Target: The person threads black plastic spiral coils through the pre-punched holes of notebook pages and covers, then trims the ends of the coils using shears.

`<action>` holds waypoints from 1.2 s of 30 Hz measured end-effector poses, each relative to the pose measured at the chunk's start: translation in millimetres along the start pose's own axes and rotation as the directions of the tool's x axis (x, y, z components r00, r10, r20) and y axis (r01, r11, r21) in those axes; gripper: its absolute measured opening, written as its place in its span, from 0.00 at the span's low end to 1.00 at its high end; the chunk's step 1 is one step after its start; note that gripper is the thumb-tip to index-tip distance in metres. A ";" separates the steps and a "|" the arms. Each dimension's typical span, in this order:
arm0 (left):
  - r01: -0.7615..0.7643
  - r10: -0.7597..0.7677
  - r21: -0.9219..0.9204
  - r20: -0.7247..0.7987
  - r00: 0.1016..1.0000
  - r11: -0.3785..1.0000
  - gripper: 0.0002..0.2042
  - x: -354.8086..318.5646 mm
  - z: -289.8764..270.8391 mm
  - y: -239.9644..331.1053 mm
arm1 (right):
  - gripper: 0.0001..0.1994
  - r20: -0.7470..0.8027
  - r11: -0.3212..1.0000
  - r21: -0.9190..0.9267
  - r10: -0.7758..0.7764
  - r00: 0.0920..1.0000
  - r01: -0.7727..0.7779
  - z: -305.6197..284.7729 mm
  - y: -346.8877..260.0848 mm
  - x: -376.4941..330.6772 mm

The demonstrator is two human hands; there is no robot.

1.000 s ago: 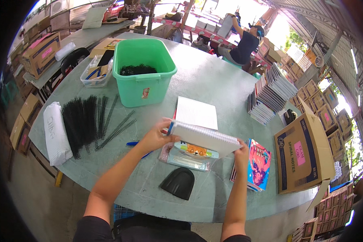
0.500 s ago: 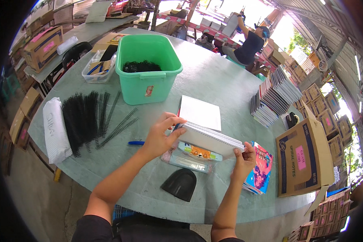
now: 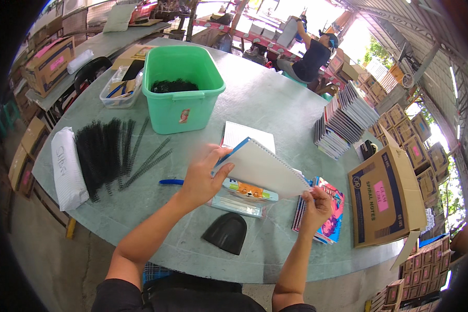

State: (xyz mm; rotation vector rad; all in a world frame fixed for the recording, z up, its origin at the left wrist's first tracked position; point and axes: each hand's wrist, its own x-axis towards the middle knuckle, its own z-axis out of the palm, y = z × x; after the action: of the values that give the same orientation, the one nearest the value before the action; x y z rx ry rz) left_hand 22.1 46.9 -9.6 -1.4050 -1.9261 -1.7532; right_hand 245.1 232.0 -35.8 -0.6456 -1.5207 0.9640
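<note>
pad (image 3: 262, 166), just one, was held slantwise above the table (image 3: 281, 99), and it served as the clock's centre. two hands were on it. the left hand (image 3: 205, 171), at nine o'clock, pinched its left edge, thumb on the near white face. the right hand (image 3: 317, 208), at four, pinched the lower right corner between thumb and fingers. one line of holes ran along the upper edge, and one blue strip showed at the left end.

one stack of sheets (image 3: 249, 133) lay near twelve, partly covered by the pad. toward seven came one fox-print pack (image 3: 250, 190), one clear packet (image 3: 239, 204) just beside it, then one black domed piece (image 3: 226, 233). one blue pen (image 3: 170, 182) lay toward nine. farther that way sat one heap of black coils (image 3: 99, 156), too dense to count, with two coils (image 3: 151, 166) slanting out, and one white bundle (image 3: 67, 171) beyond.

at ten stood one green bin (image 3: 182, 112) with more coils inside, and one tub (image 3: 120, 97) beside it. at two rose one tall pile of notebooks (image 3: 343, 125), uncountable. at four lay a few pink-covered notebooks (image 3: 334, 205), number unclear, and past them one open carton (image 3: 379, 203). one co-worker (image 3: 312, 62) sat toward one.
</note>
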 end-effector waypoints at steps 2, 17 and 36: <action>0.012 -0.011 -0.012 0.021 1.000 1.000 0.11 -2.4 -1.1 -4.6 | 0.10 -0.020 0.999 -0.015 0.029 0.999 -0.029 0.9 0.0 -11.2; -0.157 0.162 -0.041 0.253 0.954 0.987 0.15 -9.8 -14.5 21.1 | 0.10 0.313 0.932 0.328 0.044 0.949 -0.151 -26.0 -47.7 28.1; 0.020 -0.023 0.024 0.124 0.992 1.000 0.18 -6.8 -6.5 -7.9 | 0.06 0.059 0.999 0.043 -0.015 0.998 0.012 -14.7 6.0 12.3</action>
State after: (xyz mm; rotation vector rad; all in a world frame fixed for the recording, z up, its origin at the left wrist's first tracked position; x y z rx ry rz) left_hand 17.2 39.0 -17.7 -1.5248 -2.0232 -1.6842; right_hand 256.5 248.5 -34.6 -0.5799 -1.5504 1.0110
